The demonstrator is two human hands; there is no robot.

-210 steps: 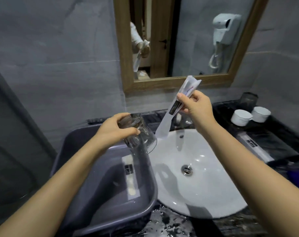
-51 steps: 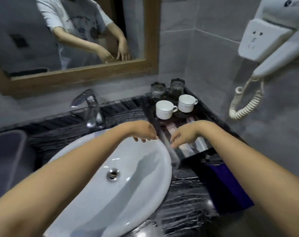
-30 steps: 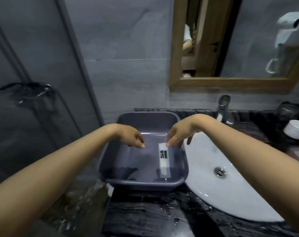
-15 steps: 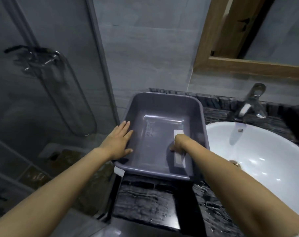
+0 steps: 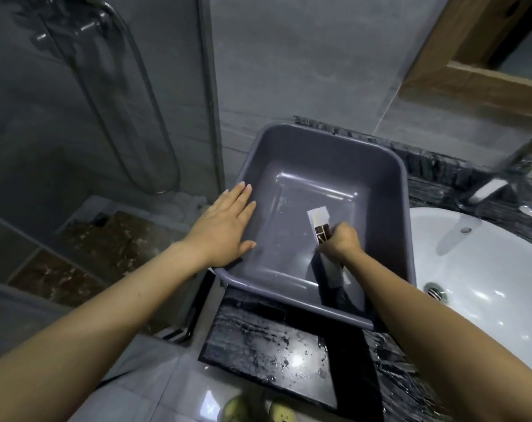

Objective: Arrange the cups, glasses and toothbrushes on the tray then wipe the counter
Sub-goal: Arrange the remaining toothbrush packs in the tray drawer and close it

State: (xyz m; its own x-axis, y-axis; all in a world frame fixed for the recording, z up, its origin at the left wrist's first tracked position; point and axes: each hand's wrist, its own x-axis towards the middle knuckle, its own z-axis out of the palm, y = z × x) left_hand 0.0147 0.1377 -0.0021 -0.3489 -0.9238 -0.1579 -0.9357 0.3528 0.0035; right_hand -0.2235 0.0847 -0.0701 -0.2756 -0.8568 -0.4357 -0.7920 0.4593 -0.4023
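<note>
A grey plastic tub (image 5: 377, 166) stands at the left end of the black marble counter (image 5: 267, 351). Inside it lies a white wrapped toothbrush packet (image 5: 319, 219) with a dark label. My right hand (image 5: 342, 242) is down in the tub with its fingers closed around the middle of that packet, whose far end sticks out past my knuckles. My left hand (image 5: 225, 229) rests flat, fingers together, on the tub's left rim. The tray with the cups and glasses is out of view.
A white basin (image 5: 487, 284) sits right of the tub, with a chrome tap (image 5: 508, 178) behind it. The counter's front is wet. A glass shower screen (image 5: 106, 95) stands on the left, and a wooden mirror frame (image 5: 459, 83) hangs at upper right.
My right hand has closed on the toothbrush packet in the tub. The left hand has slid further onto the tub's rim. The view has tilted down and left.
</note>
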